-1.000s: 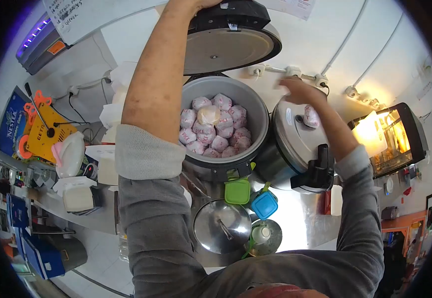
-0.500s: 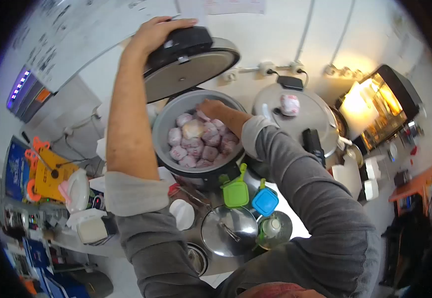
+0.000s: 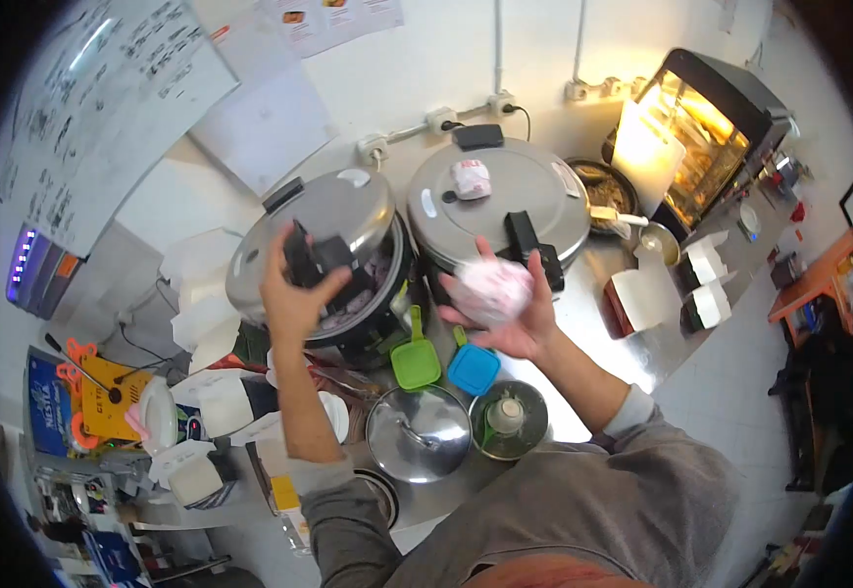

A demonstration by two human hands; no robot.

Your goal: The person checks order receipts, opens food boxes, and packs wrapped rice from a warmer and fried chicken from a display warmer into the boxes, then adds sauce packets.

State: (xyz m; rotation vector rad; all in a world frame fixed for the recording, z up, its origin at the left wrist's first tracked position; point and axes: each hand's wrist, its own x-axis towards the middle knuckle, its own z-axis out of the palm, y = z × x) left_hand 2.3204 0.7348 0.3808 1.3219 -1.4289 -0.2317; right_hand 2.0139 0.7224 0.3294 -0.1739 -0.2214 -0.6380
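Above the steel counter [image 3: 583, 343], in front of the right-hand rice cooker [image 3: 534, 191], the right hand [image 3: 532, 331] holds a paper-wrapped rice bundle [image 3: 495, 292], palm up, its fingers spread and curved around it. The bundle is roundish and white with pinkish-red printing, too blurred to read. A matching wrapped bundle [image 3: 471, 179] sits on that cooker's closed lid. The left hand [image 3: 291, 306] grips the black latch block [image 3: 326, 263] of the left cooker's lid [image 3: 348, 211] between thumb and fingers; the lid stands partly open, with more wrapped bundles [image 3: 376, 267] showing inside.
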